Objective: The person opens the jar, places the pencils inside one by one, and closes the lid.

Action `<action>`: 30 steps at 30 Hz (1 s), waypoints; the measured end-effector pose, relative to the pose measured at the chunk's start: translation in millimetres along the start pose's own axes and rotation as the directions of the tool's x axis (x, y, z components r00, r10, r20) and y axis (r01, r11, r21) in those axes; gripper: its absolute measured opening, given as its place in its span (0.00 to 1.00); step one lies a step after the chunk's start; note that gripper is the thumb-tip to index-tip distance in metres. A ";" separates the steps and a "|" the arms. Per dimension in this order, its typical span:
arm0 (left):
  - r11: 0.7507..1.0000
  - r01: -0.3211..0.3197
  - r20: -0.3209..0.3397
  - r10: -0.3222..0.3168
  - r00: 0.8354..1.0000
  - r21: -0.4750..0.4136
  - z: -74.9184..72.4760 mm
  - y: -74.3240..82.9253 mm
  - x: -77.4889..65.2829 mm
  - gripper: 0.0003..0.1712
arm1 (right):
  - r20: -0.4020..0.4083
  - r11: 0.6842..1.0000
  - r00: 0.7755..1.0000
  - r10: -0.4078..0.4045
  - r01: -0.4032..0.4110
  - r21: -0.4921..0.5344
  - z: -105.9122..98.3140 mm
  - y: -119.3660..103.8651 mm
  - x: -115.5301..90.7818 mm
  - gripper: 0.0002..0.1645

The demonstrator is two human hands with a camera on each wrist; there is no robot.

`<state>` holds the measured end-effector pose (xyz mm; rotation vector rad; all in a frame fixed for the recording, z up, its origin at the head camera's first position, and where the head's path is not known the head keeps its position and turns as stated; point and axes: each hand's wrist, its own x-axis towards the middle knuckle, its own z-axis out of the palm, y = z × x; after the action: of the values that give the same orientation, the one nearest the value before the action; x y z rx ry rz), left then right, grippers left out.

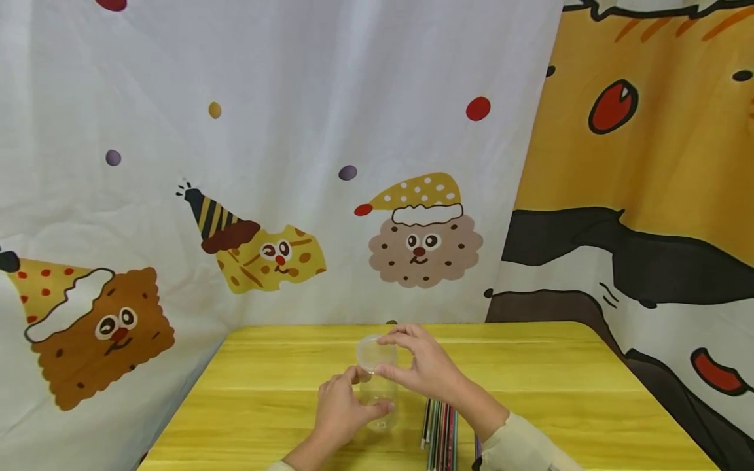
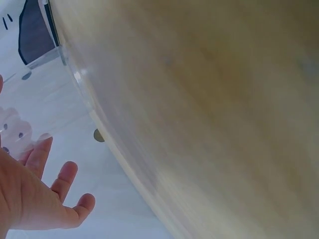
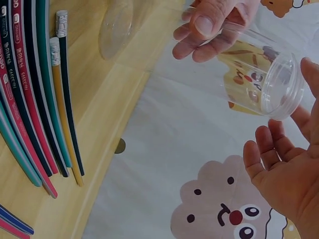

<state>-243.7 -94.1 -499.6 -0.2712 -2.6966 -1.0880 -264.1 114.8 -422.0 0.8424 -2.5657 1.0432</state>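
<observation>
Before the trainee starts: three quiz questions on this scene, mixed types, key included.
1. Fill in: in the head view, the thin, multicoloured pencils on the yellow wood-grain table lie to the ___ of the clear, cylindrical plastic jar.
2. True or false: the pencils stand inside the jar.
3. Which grip is nearer the jar's top end? A) left B) right C) equally near

Key:
1. Right.
2. False; they lie on the table.
3. B, the right grip.
</observation>
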 end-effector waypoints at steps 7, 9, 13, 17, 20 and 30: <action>1.000 -0.009 -0.009 0.009 1.000 0.006 -1.6 -1.0 -2.1 0.41 | 0.007 0.999 1.000 -0.027 0.027 0.023 -0.7 -2.3 0.7 0.30; 1.000 -0.001 -0.002 0.001 1.000 0.003 -1.4 -1.7 -2.2 0.40 | 0.007 1.000 1.000 -0.018 0.018 0.024 0.5 -2.5 0.8 0.29; 1.000 0.010 0.013 -0.010 1.000 0.003 -1.0 -3.7 -2.2 0.40 | 0.011 1.000 1.000 0.011 -0.011 0.021 2.9 -2.9 0.9 0.30; 1.000 0.017 0.028 -0.017 0.999 0.008 -2.1 -4.9 -2.2 0.42 | 0.014 1.000 1.000 0.006 -0.006 0.006 3.5 -4.6 1.8 0.31; 1.000 0.026 0.039 -0.027 0.999 0.011 -3.1 -5.2 -2.2 0.42 | 0.028 1.000 0.999 -0.017 0.017 0.005 4.4 -6.8 2.9 0.33; 1.000 0.018 0.049 -0.018 0.999 0.005 -3.2 -3.3 -2.5 0.41 | 0.015 0.999 1.000 0.004 -0.003 -0.034 7.6 -11.2 0.5 0.27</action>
<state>-241.6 -98.9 -500.2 -0.2771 -2.7492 -1.0932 -257.9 102.8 -420.9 0.8403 -2.5904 0.9955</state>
